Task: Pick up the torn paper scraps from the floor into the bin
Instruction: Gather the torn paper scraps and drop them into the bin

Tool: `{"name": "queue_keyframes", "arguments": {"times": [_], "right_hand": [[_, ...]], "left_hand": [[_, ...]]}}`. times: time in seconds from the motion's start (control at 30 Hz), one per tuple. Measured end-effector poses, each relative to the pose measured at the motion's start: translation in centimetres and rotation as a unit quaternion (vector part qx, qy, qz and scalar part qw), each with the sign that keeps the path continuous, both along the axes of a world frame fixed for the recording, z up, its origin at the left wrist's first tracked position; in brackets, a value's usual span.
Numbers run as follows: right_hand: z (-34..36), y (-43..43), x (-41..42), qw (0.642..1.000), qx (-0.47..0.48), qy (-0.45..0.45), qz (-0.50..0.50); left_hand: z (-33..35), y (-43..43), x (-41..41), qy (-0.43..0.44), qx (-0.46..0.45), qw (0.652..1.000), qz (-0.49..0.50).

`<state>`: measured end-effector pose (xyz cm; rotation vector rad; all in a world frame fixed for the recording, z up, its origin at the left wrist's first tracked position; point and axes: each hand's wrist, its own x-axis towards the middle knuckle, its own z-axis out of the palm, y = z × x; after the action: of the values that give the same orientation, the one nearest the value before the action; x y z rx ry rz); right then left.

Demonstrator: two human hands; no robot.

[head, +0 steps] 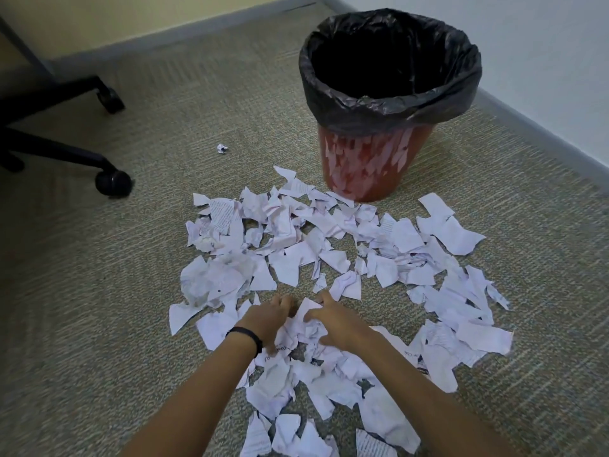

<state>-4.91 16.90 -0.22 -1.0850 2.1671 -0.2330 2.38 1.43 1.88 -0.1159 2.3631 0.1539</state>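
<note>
Several torn white paper scraps (329, 252) lie spread over the carpet in a wide patch. Beyond them at the upper right stands a red bin (369, 166) lined with a black bag (389, 103), its mouth open and dark inside. My left hand (268, 319), with a black band on the wrist, and my right hand (333, 321) are both down on the near part of the pile. Their fingers curl around a small heap of crumpled scraps (304, 319) pressed between them.
A black office chair base with a caster (113, 183) stands at the left; a second caster (110, 98) is farther back. One small crumpled scrap (222, 148) lies apart near the chair. Grey baseboard (527, 127) and walls run behind and to the right of the bin.
</note>
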Motion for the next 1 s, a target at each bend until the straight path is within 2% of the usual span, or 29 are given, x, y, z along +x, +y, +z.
{"name": "queue_keyframes", "arguments": {"times": [0.17,0.37,0.5,0.67,0.77,0.87,1.0], "right_hand": [[-0.4,-0.2,0.0,0.996,-0.029,-0.057,-0.063],[-0.1,-0.1,-0.1,0.988,-0.055,-0.104,-0.104],[0.0,-0.3,-0.4,0.977,-0.08,-0.138,-0.139],[1.8,-0.5,-1.9,0.967,-0.111,-0.133,-0.185],[3.8,-0.2,-3.2,0.953,-0.151,-0.112,-0.238],[6.7,0.2,-4.7,0.922,-0.206,-0.111,-0.307],[12.2,0.9,-7.3,0.863,-0.292,-0.153,-0.382]], "left_hand": [[0.2,-1.1,0.6,-0.012,0.093,0.994,0.056],[-0.3,-0.6,0.9,-0.048,0.066,0.996,0.039],[-0.8,-0.8,0.7,-0.041,0.083,0.994,0.06],[-0.2,-2.0,-0.5,-0.022,0.122,0.99,0.063],[1.1,-3.3,-1.3,0.035,0.256,0.954,0.155],[4.1,-3.5,-2.3,0.107,0.342,0.904,0.233],[8.5,-3.9,-3.8,0.163,0.452,0.811,0.335]]}}
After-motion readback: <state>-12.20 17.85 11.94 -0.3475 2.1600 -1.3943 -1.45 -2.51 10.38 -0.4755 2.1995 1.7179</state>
